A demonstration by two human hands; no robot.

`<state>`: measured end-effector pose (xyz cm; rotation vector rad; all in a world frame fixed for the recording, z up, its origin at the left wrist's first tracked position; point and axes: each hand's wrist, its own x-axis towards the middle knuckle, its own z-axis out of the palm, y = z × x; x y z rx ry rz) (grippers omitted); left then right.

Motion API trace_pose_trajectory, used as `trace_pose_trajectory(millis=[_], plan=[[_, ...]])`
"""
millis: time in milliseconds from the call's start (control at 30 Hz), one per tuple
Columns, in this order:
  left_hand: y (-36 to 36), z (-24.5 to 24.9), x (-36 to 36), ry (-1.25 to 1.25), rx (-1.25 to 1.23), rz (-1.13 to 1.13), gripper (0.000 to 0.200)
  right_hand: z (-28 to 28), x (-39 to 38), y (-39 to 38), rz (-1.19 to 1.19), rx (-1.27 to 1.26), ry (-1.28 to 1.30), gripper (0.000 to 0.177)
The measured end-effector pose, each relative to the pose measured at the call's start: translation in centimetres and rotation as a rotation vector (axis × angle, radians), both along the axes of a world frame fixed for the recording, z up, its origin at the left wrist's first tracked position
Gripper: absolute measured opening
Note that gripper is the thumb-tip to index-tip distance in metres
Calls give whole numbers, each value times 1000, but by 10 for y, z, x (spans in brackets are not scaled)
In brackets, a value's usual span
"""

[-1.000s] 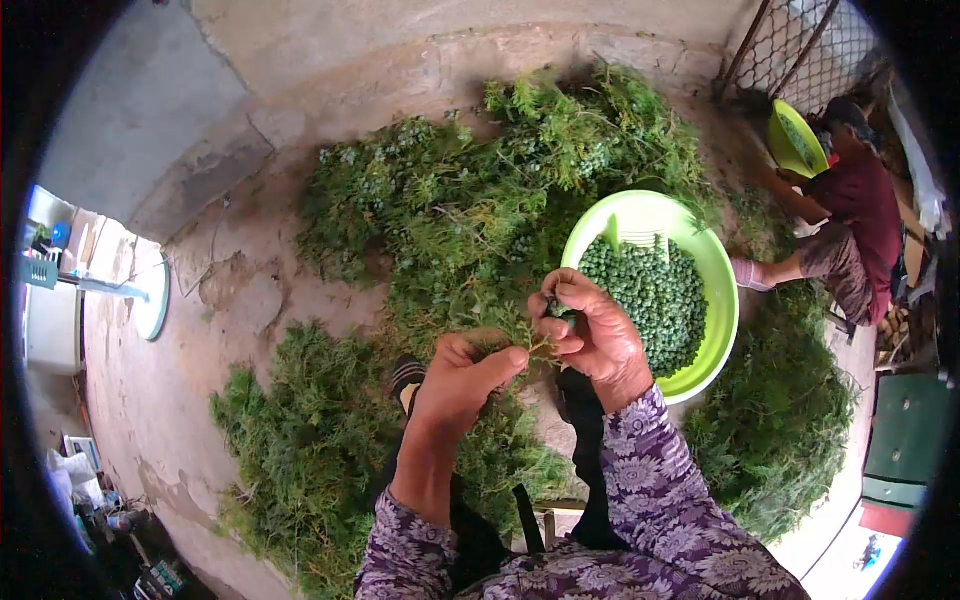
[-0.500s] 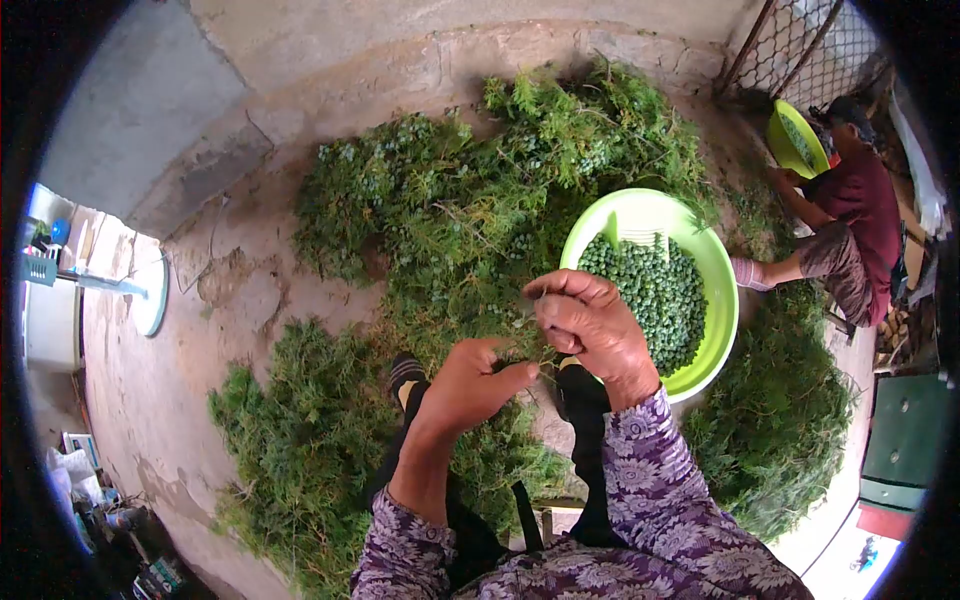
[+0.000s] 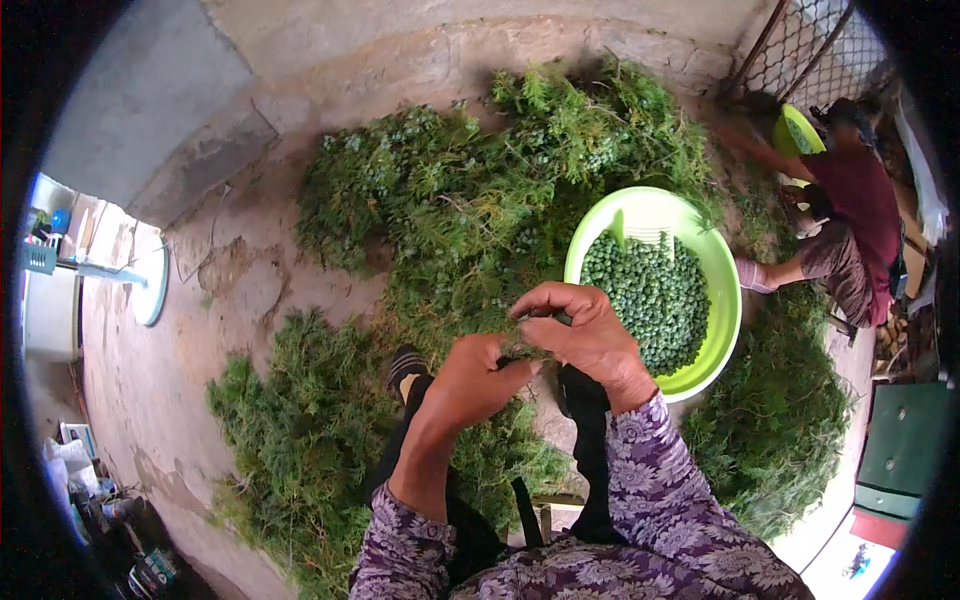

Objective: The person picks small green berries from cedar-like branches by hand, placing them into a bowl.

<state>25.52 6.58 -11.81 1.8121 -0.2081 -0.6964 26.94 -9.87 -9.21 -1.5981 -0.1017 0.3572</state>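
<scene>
My left hand (image 3: pixel 468 388) is closed, thumb against fingers, on a thin green conifer sprig (image 3: pixel 518 351). Close beside it, my right hand (image 3: pixel 592 338) has its fingers curled over the sprig's top; what lies inside them is hidden. Just right of my right hand stands a lime-green basin (image 3: pixel 727 300), holding a heap of small round green cones (image 3: pixel 650 305). A large pile of cut conifer branches (image 3: pixel 440 210), some bearing pale cones, lies beyond my hands.
More branches lie at the lower left (image 3: pixel 300 440) and right (image 3: pixel 775 420). A person in a dark red shirt (image 3: pixel 855 215) sits at the far right near another green basin (image 3: pixel 787 130). A pedestal fan (image 3: pixel 150 285) stands at left; a concrete wall (image 3: pixel 480 65) runs behind.
My right hand has come down and left, closer to my left hand and the sprig. The person at right has stretched an arm out toward the branches.
</scene>
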Motion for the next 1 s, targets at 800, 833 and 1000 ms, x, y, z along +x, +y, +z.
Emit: trace_pose_trajectory(millis=[800,833,1000], plan=[[84,-5,9,-618,1150,566,55,-52,13,-112,-834,-1080,-488,16],[79,-4,9,-619,1148,570,55,-51,16,-100,-743,-1005,-384,14],[57,1,0,-609,835,281,39,-87,46,-35,-387,-964,-153,23]])
